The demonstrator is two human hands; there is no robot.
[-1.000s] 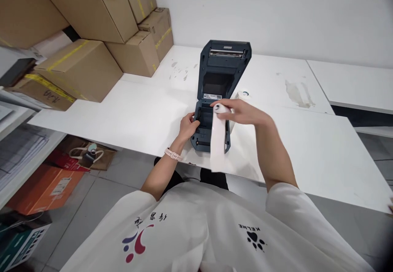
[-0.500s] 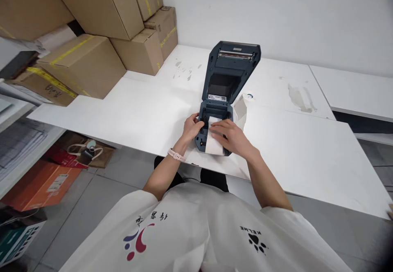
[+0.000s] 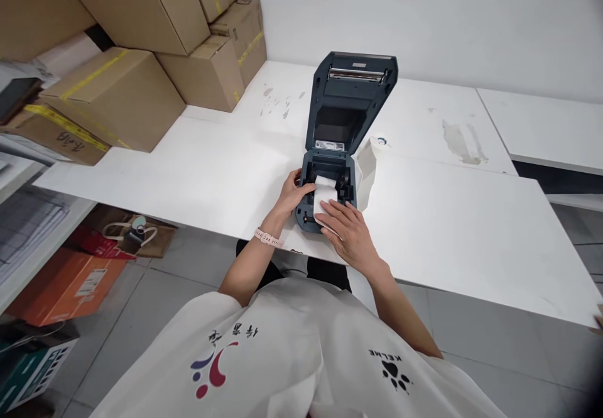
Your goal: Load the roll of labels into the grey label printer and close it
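Note:
A dark blue-grey label printer (image 3: 305, 212) stands on the white table with its lid (image 3: 315, 100) tipped up and back. Inside its bay sits white label paper (image 3: 325, 197), a strip of which runs toward the printer's front. My left hand (image 3: 291, 195) grips the left wall of the printer, its thumb over the rim and reaching the paper's left edge. Stretched flat over the strip, the fingers of my right hand (image 3: 347, 229) press near the front right of the bay. They hide the end of the paper and part of the front edge.
Crumpled white backing paper (image 3: 370, 170) lies right of the printer. Cardboard boxes (image 3: 120, 100) are stacked on the table's left. Below to the left are an orange box (image 3: 70, 286) and a shelf (image 3: 51, 242). The wall (image 3: 424, 22) rises behind the table (image 3: 452, 229).
My right hand has slid down the paper strip toward the printer's front, its fingers now flatter. My left thumb has moved inward onto the paper's edge. The view has shifted slightly.

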